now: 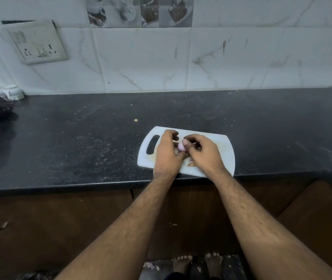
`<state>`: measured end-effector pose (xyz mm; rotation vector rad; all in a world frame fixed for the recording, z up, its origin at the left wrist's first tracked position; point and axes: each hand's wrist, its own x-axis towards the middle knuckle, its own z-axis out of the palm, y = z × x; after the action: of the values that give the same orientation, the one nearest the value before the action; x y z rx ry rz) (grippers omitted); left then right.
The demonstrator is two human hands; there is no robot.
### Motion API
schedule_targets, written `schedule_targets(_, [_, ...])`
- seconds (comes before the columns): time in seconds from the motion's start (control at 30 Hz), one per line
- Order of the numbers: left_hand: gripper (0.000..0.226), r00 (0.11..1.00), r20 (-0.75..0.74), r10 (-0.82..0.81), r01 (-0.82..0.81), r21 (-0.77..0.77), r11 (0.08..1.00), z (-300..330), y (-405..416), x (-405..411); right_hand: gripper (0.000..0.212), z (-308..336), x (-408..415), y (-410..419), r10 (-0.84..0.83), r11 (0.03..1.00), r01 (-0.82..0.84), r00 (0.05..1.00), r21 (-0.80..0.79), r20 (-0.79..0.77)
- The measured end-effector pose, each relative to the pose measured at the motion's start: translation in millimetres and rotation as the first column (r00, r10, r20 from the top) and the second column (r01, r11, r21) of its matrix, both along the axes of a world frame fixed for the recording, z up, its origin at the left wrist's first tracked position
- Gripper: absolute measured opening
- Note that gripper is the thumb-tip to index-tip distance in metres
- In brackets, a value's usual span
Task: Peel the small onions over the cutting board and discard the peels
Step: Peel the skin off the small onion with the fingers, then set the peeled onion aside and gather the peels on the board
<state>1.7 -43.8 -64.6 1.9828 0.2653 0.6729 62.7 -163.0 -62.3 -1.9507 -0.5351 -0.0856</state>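
An onion (181, 146) is pinched by the left hand (168, 151) above the board (224, 150); the right hand (202, 151) (thumb touching it) is closed on its skin.

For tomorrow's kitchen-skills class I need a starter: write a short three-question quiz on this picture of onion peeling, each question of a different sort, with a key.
1. True or false: the small onion lies on the counter, apart from both hands.
2. Multiple choice: the handle slot of the cutting board is on the person's A) left B) right C) near edge.
3. Fill in: loose peels lie on the ____ between the wrists.

Key: 1 false, the left hand and right hand hold it together; 2 A; 3 cutting board.
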Motion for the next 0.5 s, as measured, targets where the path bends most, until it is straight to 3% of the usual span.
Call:
schedule_targets(0.13, [0.052,1.0,-0.01,0.008,-0.008,-0.013,1.0,4,0,-1,0.021,0,2,2,-0.025,0.995,0.027,1.0,-0.096,0.016])
schedule_targets(0.23, [0.059,0.997,-0.079,0.005,-0.006,-0.017,1.0,6,1,-2,0.017,7,-3,-4,-0.168,0.982,0.172,0.984,0.076,-0.053])
schedule_targets(0.33, [0.05,0.992,-0.102,0.076,-0.06,0.149,0.987,7,0,-3,0.019,9,-1,-11,-0.346,0.913,0.361,0.932,0.19,-0.11])
schedule_targets(0.4, [0.051,0.989,-0.125,0.079,-0.051,0.21,0.976,10,-3,-3,0.02,12,9,-15,-0.365,0.919,0.374,0.927,0.122,-0.088])
schedule_targets(0.5, [0.071,0.969,-0.239,0.056,0.01,0.266,0.964,11,-2,1,0.026,15,30,-22,-0.304,0.949,0.305,0.952,-0.08,0.028])
